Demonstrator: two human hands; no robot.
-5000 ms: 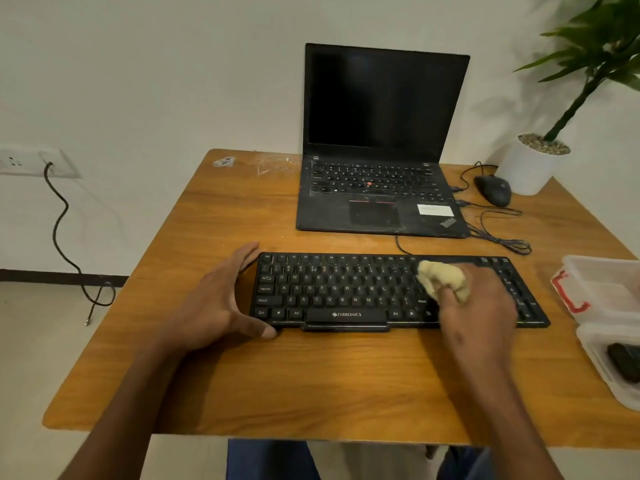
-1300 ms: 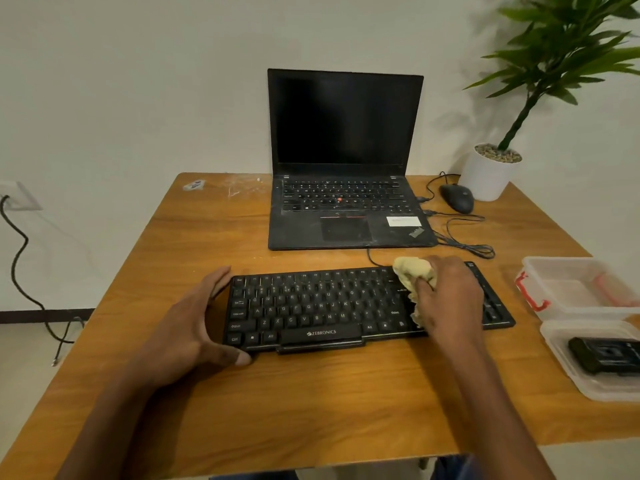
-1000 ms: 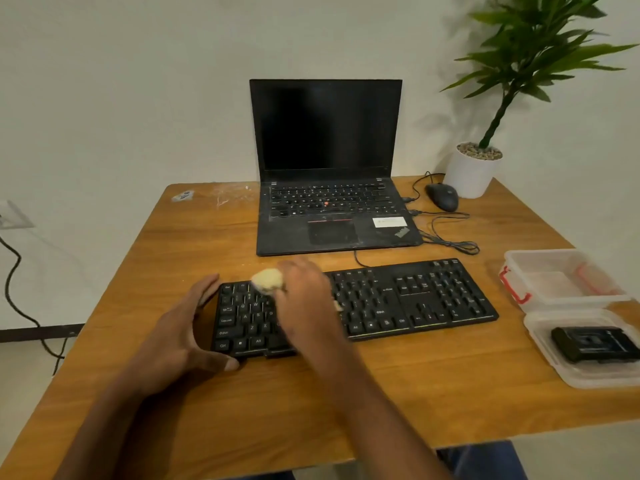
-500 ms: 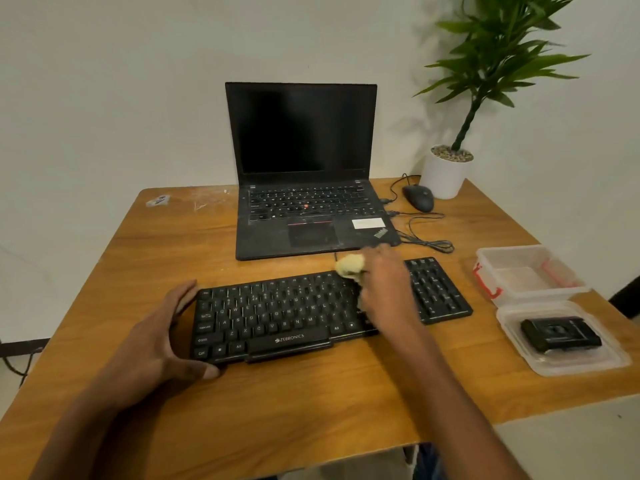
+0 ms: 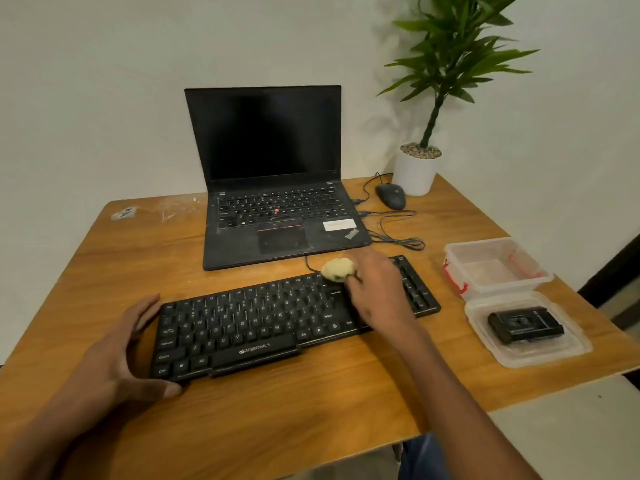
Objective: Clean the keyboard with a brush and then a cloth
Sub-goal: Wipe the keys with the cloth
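Wooden tabletop [image 5: 104, 271] carries the black keyboard [image 5: 249, 323] between both hands: the left hand [image 5: 114, 358] lies open against its left end, the right hand [image 5: 377, 292] grips the yellow cloth [image 5: 337, 269] on its right part.

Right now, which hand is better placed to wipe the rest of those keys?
The right hand, probably: it already grips the cloth over the keyboard. The left hand braces the keyboard's left end and holds no cloth.
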